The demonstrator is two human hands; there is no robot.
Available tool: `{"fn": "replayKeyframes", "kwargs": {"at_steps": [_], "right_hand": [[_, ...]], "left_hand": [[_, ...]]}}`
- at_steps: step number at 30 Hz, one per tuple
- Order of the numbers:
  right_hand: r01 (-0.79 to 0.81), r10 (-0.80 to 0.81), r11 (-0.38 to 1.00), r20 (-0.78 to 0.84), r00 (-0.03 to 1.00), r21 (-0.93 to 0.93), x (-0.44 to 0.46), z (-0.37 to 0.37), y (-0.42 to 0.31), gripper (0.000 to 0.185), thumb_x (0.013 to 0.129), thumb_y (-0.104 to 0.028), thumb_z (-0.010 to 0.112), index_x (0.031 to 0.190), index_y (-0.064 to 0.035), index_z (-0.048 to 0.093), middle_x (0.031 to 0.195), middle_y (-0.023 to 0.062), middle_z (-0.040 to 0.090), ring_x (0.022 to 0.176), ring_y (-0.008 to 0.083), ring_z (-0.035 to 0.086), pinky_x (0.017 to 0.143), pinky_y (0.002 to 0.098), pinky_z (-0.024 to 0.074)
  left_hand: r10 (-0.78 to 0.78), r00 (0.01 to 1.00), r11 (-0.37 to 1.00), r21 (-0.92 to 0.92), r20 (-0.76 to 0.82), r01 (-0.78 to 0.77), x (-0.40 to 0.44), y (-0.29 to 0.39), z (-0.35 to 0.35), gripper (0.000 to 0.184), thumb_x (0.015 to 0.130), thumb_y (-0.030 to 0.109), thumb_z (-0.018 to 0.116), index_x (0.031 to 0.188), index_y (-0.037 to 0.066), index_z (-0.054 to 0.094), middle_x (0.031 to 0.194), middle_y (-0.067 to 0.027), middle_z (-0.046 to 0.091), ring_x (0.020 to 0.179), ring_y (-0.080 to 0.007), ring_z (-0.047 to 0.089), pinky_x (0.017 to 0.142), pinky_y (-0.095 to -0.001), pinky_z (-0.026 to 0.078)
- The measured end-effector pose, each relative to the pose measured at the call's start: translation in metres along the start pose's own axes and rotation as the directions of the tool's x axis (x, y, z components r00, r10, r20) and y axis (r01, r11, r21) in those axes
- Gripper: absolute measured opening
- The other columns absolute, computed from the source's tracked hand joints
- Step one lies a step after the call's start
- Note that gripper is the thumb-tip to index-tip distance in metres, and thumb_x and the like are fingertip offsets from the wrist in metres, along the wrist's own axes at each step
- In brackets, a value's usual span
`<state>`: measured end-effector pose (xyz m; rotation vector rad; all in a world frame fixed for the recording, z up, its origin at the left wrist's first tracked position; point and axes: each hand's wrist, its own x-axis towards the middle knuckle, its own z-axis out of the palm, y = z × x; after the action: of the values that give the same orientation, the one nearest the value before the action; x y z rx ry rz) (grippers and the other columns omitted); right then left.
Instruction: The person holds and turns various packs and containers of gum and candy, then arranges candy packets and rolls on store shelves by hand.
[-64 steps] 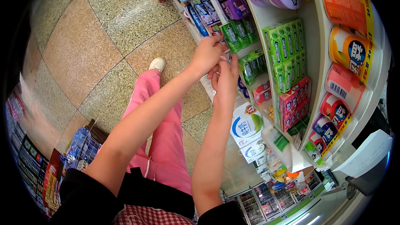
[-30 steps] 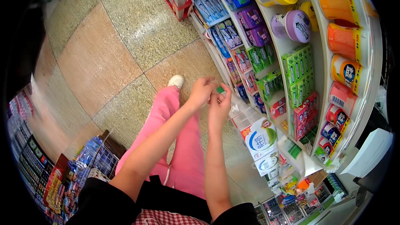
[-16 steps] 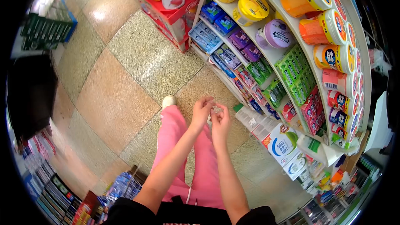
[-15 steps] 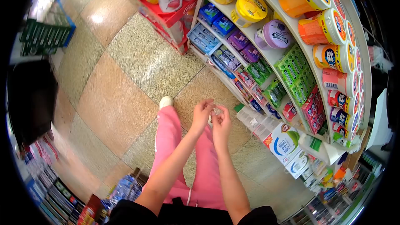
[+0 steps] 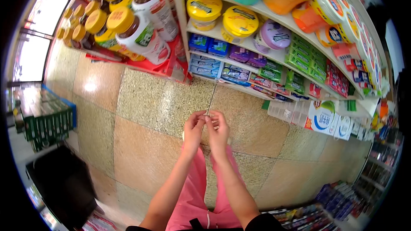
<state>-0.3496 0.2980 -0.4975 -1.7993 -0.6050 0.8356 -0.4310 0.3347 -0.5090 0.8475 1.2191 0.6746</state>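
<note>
In the middle of the head view, my left hand [image 5: 194,130] and my right hand [image 5: 218,131] meet at the fingertips above the tiled floor. The fingers of both are bent and pinched together. Anything between them is too small or too hidden to make out. Both hands are apart from the gum shelf [image 5: 239,55] in front of me. It carries yellow round tubs [image 5: 240,22], a purple tub [image 5: 272,36], and green gum packs [image 5: 305,57] in a display.
On the left, large bottles with yellow caps [image 5: 139,36] stand on a red rack [image 5: 173,66]. Green crates [image 5: 49,119] and a black object [image 5: 62,184] lie farther left. White cartons [image 5: 322,117] sit below the shelf on the right. Packaged goods [image 5: 342,199] line the lower right.
My view has turned, so the shelf now lies more squarely ahead and more of the bottle rack shows. My hands remain pinched together and appear slightly lower and farther left.
</note>
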Motion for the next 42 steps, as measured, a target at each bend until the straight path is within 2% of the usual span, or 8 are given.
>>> {"fn": "replayKeyframes", "kwargs": {"at_steps": [11,14,15,18,26,30,38,42], "right_hand": [[0.261,-0.27,0.963,-0.182,0.946,-0.07,0.088,-0.063,-0.021,0.032,0.084,-0.003,0.07,0.115,-0.0051,0.066,0.096,0.0064,0.066,0.078,0.0163,0.06,0.059,0.0293,0.0458],[0.514,-0.625,0.768,-0.276,0.73,-0.381,0.121,-0.088,-0.018,0.035,0.082,-0.003,0.071,0.116,-0.0048,0.066,0.098,0.0081,0.066,0.084,0.024,0.06,0.072,0.0338,0.0482],[0.57,-0.713,0.688,-0.27,0.647,-0.45,0.13,-0.094,-0.021,0.04,0.08,-0.005,0.072,0.119,-0.0049,0.065,0.105,0.0103,0.066,0.095,0.0309,0.058,0.085,0.0388,0.0471],[0.61,-0.775,0.603,-0.198,0.599,-0.515,0.156,-0.106,-0.028,0.045,0.078,-0.009,0.075,0.122,-0.0045,0.064,0.114,0.0111,0.064,0.101,0.0321,0.056,0.089,0.0398,0.0467],[0.617,-0.826,0.346,0.083,0.558,-0.707,0.211,-0.113,-0.022,0.068,0.073,-0.025,0.08,0.133,-0.0024,0.056,0.131,0.0142,0.058,0.122,0.0394,0.047,0.105,0.0468,0.0416],[0.655,-0.805,0.394,0.101,0.584,-0.645,0.217,-0.118,-0.028,0.064,0.068,-0.028,0.085,0.122,-0.0002,0.064,0.134,0.0188,0.057,0.13,0.0386,0.044,0.112,0.045,0.0364],[0.656,-0.713,0.471,0.184,0.677,-0.59,0.227,-0.129,-0.04,0.069,0.057,-0.03,0.093,0.113,0.0006,0.067,0.121,0.0194,0.063,0.116,0.0343,0.056,0.103,0.0407,0.0433],[0.7,-0.81,0.5,0.011,0.586,-0.509,0.223,-0.127,-0.033,0.071,0.057,-0.028,0.094,0.114,0.0029,0.067,0.111,0.0163,0.068,0.106,0.0308,0.063,0.097,0.0399,0.0474]], "left_hand": [[0.233,0.95,0.972,-0.081,0.209,-0.221,0.043,0.02,0.074,0.029,0.098,0.003,0.053,0.125,-0.004,0.057,0.109,-0.0102,0.067,0.106,-0.0153,0.061,0.094,-0.0266,0.045],[0.332,0.897,0.943,-0.105,0.291,-0.315,0.056,0.024,0.1,0.029,0.098,0.003,0.053,0.126,-0.002,0.057,0.113,-0.0107,0.067,0.107,-0.0159,0.061,0.095,-0.0289,0.045],[0.37,0.87,0.928,-0.083,0.324,-0.364,0.062,0.022,0.104,0.03,0.097,0.003,0.053,0.127,-0.001,0.057,0.114,-0.0101,0.067,0.108,-0.0163,0.061,0.096,-0.0302,0.045],[0.444,0.812,0.894,-0.123,0.379,-0.431,0.071,0.019,0.112,0.029,0.097,0.004,0.054,0.126,-0.001,0.058,0.114,-0.01,0.067,0.108,-0.0166,0.061,0.096,-0.0301,0.045],[0.55,0.652,0.78,-0.042,0.522,-0.625,0.106,-0.019,0.073,0.033,0.095,0.002,0.055,0.128,-0.002,0.056,0.118,-0.0121,0.067,0.11,-0.0181,0.062,0.099,-0.0328,0.046],[0.546,0.649,0.795,-0.082,0.531,-0.601,0.122,-0.056,0.054,0.034,0.095,0.001,0.055,0.129,-0.003,0.055,0.117,-0.0131,0.067,0.109,-0.0182,0.062,0.098,-0.033,0.046],[0.496,0.72,0.85,-0.103,0.486,-0.516,0.137,-0.09,0.033,0.032,0.094,-0.002,0.054,0.126,-0.006,0.056,0.112,-0.0135,0.068,0.107,-0.0187,0.063,0.097,-0.0335,0.047],[0.565,0.687,0.816,-0.185,0.456,-0.548,0.136,-0.089,0.03,0.03,0.096,0.002,0.055,0.125,-0.003,0.057,0.111,-0.0128,0.07,0.105,-0.0188,0.066,0.093,-0.0318,0.049]]}}
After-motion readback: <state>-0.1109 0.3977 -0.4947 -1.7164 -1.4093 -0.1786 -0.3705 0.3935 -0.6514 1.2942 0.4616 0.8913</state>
